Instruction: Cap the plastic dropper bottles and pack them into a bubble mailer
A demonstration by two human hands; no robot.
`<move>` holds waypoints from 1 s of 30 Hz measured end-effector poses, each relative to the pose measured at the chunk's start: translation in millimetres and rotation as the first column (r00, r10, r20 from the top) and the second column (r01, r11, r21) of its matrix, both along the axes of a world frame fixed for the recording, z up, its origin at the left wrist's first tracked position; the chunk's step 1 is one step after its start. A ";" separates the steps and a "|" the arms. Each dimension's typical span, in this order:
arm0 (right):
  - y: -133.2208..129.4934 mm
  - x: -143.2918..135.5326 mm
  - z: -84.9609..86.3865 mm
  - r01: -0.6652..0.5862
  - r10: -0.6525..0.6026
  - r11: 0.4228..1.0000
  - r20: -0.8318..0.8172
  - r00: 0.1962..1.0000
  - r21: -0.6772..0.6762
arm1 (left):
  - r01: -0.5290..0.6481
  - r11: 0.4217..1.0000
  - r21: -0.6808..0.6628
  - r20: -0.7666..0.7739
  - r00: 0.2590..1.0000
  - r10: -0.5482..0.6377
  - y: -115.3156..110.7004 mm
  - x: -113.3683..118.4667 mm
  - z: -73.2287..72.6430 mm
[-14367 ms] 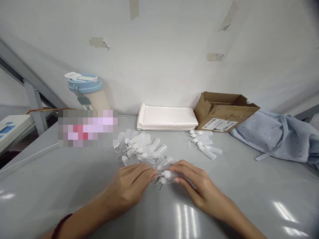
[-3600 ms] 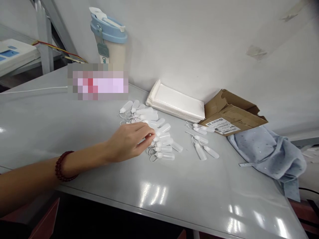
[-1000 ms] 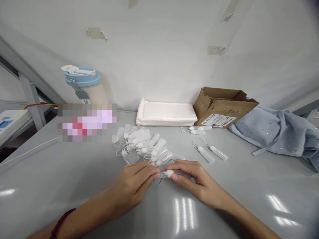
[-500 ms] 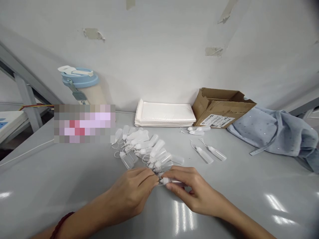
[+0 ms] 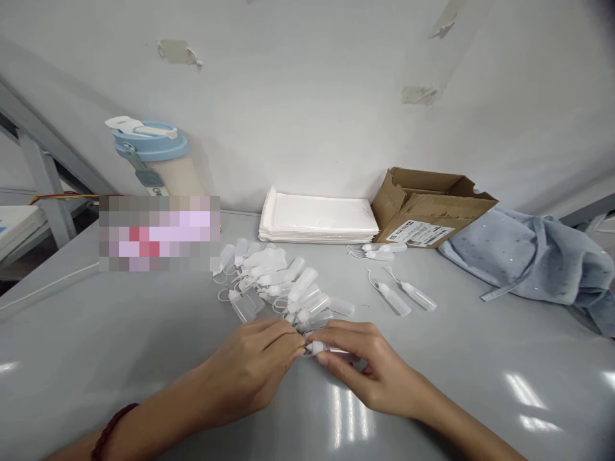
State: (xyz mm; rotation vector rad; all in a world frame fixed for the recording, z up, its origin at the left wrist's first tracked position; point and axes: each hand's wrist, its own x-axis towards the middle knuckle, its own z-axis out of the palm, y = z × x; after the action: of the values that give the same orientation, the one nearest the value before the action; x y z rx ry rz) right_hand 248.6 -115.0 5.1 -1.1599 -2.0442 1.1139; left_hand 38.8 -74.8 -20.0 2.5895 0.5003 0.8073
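Observation:
Above the near part of the grey table, my right hand (image 5: 372, 362) grips a small clear squeeze bottle (image 5: 317, 347) between thumb and fingers. The bottle lies nearly level, its white top pointing left. My left hand (image 5: 269, 362) is closed in a pinch at the bottle's tip; the fingers hide what exactly they hold there. A thin white strap shows just beneath the fingertips. Right behind my hands is a pile of similar squeeze bottles (image 5: 281, 278) with looped white straps.
Two bottles (image 5: 394, 299) lie apart on the right; a few more rest before an open cardboard box (image 5: 437, 208). White padded envelopes (image 5: 327, 214) are stacked by the wall. Blue fabric (image 5: 533, 256) lies far right. A blue-lidded tumbler (image 5: 154, 147) stands left, behind a pixelated patch.
The view has shifted slightly. Both hands keep nearly the same place and grip on the bottle, and the pile behind looks unchanged.

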 end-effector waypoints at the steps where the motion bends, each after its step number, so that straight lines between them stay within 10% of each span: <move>1: 0.5 0.7 -0.1 0.005 -0.005 1.000 -0.006 1.000 -0.006 | -0.004 1.000 -0.029 0.007 1.000 0.004 0.9 -0.2 1.3; 24: 6.7 12.7 7.0 0.009 -0.023 0.993 0.113 0.993 0.119 | -0.109 0.989 -0.098 0.157 0.980 0.123 6.6 -1.6 14.7; 27: 19.6 41.2 9.7 0.204 -0.293 0.941 0.346 0.891 0.270 | -0.344 0.939 0.003 0.225 0.915 0.335 15.8 -8.9 21.2; 30: 30.8 75.9 9.9 0.355 -0.490 0.871 0.640 0.591 0.339 | -0.543 0.835 0.092 0.224 0.828 0.514 23.5 -14.0 20.5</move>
State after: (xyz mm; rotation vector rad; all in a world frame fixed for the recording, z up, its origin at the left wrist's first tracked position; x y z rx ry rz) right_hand 324.5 -84.2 15.0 -2.0822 -2.1177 0.2128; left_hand 24.8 -51.4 0.5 2.4864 1.1733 1.3052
